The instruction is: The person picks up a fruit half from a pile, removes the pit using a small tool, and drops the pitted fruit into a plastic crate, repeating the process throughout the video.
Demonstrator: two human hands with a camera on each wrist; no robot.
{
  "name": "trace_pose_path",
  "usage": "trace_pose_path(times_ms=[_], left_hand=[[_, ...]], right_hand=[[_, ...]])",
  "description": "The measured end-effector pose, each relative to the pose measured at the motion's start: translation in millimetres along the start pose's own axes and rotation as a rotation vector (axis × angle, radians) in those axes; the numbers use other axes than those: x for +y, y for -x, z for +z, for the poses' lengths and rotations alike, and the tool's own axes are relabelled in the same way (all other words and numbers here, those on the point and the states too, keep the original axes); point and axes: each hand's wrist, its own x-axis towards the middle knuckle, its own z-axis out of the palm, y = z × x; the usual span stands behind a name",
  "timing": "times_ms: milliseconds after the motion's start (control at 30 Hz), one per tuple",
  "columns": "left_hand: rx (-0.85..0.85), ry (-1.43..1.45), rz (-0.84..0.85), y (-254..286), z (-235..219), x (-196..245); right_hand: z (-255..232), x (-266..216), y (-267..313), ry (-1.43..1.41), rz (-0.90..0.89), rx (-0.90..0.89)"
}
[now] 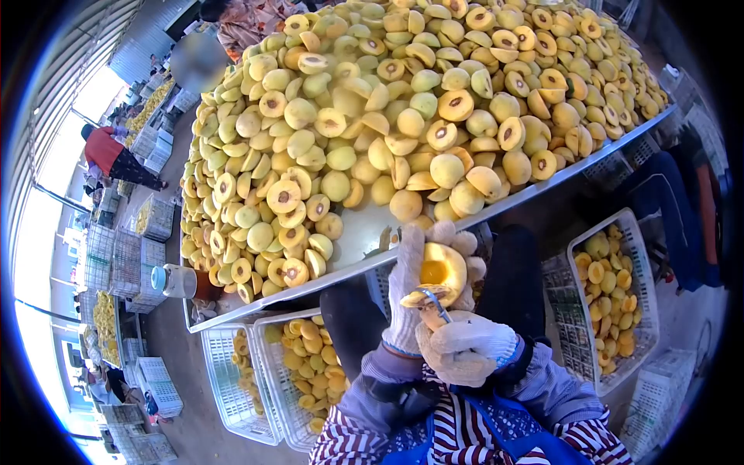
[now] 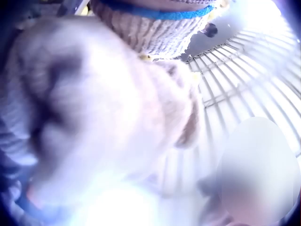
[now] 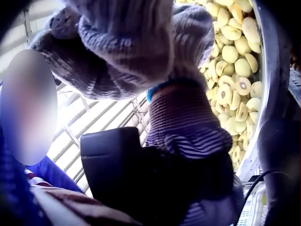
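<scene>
Both hands wear pale knitted gloves and meet in front of the body in the head view. My left hand [image 1: 404, 301] grips a yellow peach half [image 1: 456, 273], its hollowed orange inside facing up. Below it my right hand [image 1: 465, 349] holds a small pitting knife [image 1: 432, 317] with a wood-coloured handle and a curved metal blade. The blade is right at the peach's lower rim, where a cut flap of flesh shows. Pale glove fabric [image 2: 108, 108], blurred and overexposed, fills much of the left wrist view. In the right wrist view, a glove [image 3: 127, 47] hides the fruit and knife.
A metal-edged table [image 1: 356, 232] bears a large heap of halved peaches [image 1: 333, 159]. White crates [image 1: 267, 387] of peaches stand below left, another crate [image 1: 656, 310] at right. A lidded jar [image 1: 180, 280] stands at the table's left corner. Other people and stacked crates are farther left.
</scene>
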Motion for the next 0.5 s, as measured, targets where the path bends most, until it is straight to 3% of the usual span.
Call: trace_pose_path(times_ms=[33, 100, 167, 200, 233, 300, 400, 433, 500], left_hand=[[-0.009, -0.072, 0.025, 3, -2, -1], [0.059, -0.455, 0.312, -1, -26, 18], [0.260, -0.640, 0.465, 20, -61, 59], [0.420, -0.598, 0.561, 35, -70, 77], [0.501, -0.781, 0.716, 39, -123, 104], [0.781, -1.650, 0.642, 67, -200, 147], [0.740, -2.414, 0.791, 75, -197, 141], [0.644, -2.038, 0.761, 59, -173, 128], [0.449, -1.977, 0.742, 25, -120, 105]], right_hand=[[-2, -4, 0, -0.036, 0.015, -0.031], [-10, -14, 7, -0.102, 0.059, -0.090], [-20, -13, 11, -0.090, 0.064, -0.024], [-27, -11, 10, -0.074, 0.071, 0.012], [-32, -12, 9, -0.055, 0.078, 0.047], [-25, -23, 5, 0.075, 0.141, 0.175], [-33, -7, -15, 0.102, 0.168, 0.117], [-28, -7, -19, 0.146, 0.186, 0.115], [-25, -6, -26, 0.278, 0.203, 0.111]])
